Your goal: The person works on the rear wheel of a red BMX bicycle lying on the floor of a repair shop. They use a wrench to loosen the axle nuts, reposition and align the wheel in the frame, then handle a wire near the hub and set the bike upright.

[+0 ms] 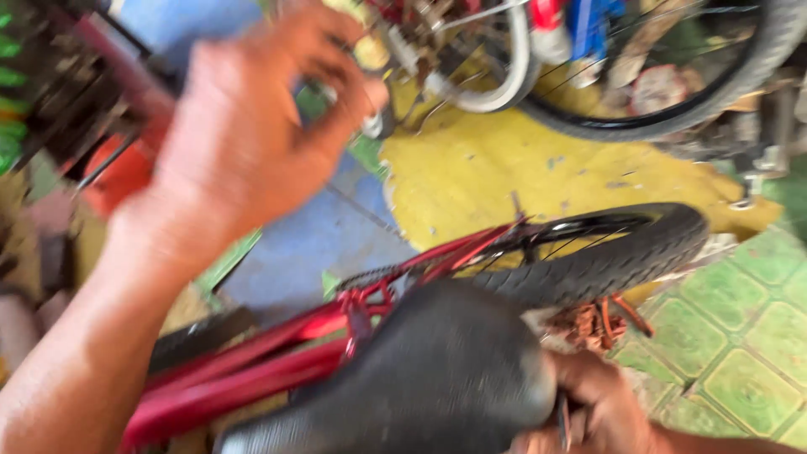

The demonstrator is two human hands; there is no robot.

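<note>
Blurring across the upper left of the frame, the left hand (244, 134) pinches a small metal part (372, 124). Lower centre sits the black saddle (412, 378) of the red bicycle frame (252, 366); at lower right, the right hand (601, 408) curls closed on its rear edge.

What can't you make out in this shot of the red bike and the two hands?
- Head view: left hand motion-blurred; the small silvery thing at its fingertips unidentifiable.
- Right hand partly behind the black bicycle saddle and cut by the bottom edge; its grip unclear.
- Red bicycle frame partly hidden by saddle.
</note>
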